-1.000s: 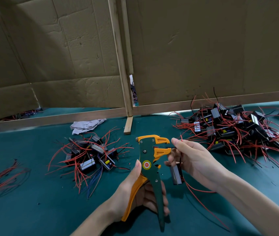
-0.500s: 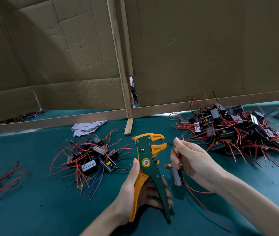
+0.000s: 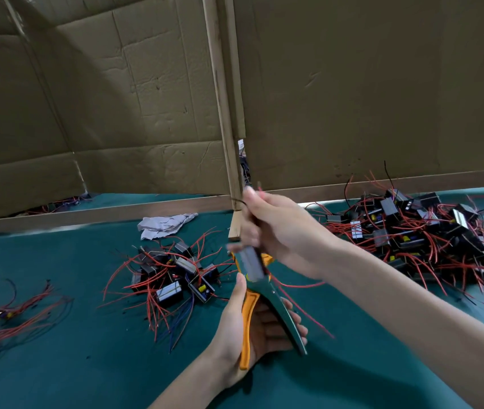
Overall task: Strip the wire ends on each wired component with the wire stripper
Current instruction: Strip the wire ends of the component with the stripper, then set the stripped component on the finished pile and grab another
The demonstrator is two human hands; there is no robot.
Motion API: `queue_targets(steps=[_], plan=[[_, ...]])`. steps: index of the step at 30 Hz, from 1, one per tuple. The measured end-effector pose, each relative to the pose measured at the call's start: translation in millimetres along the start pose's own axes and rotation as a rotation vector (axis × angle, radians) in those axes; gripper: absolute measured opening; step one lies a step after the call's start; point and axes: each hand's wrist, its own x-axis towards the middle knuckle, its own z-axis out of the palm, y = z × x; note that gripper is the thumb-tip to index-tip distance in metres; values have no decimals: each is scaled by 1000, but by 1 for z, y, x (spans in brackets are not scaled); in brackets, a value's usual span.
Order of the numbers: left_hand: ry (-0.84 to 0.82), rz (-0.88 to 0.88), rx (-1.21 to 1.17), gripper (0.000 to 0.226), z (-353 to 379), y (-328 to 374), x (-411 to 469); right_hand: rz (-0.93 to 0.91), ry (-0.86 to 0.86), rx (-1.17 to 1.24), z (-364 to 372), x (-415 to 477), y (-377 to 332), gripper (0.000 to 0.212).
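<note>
My left hand (image 3: 252, 329) grips the wire stripper (image 3: 276, 308) by its orange and green handles, low in the middle of the view. My right hand (image 3: 279, 228) is raised above and in front of the stripper's head, which it partly hides. It holds a wired component (image 3: 249, 262), a blurred grey block hanging below the fingers, with red wires trailing to the right and wire ends sticking up past the fingertips. A small pile of wired components (image 3: 173, 276) lies left of the stripper. A large pile of wired components (image 3: 423, 234) lies at the right.
A crumpled grey cloth (image 3: 164, 225) lies behind the small pile. Loose red wires with small parts (image 3: 4, 317) sit at the far left. Cardboard walls (image 3: 353, 98) and a wooden post (image 3: 229, 143) close off the back of the green table (image 3: 72, 364).
My right hand has lifted the component up and to the left, away from the stripper's jaws, and now covers the stripper's head. The stripper has stayed in my left hand.
</note>
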Motion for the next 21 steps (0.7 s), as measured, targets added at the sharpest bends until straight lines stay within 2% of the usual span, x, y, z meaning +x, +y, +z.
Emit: queue_targets(steps=[3, 5, 8, 10, 14, 16, 19, 21], plan=[[11, -4, -16, 87, 1, 0, -2, -29, 90, -37, 34, 52, -3, 31], [17, -17, -8, 87, 1, 1, -2, 13, 92, -190, 47, 77, 1, 30], [25, -30, 0, 87, 0, 1, -2, 210, -37, -751, 39, 95, 15, 73], [25, -29, -1, 88, -1, 0, 0, 227, -48, -930, 24, 93, 20, 79], [22, -26, 13, 89, -2, -1, 0, 71, 94, -919, -21, 67, 12, 40], [15, -20, 13, 88, -2, -1, -1, 53, 182, -863, -55, 47, 8, 24], [3, -15, 33, 88, -1, -1, -1, 126, 320, -932, -111, 14, 14, 12], [4, -7, 47, 88, -1, -2, -1, 184, 425, -1032, -145, -4, 24, 11]])
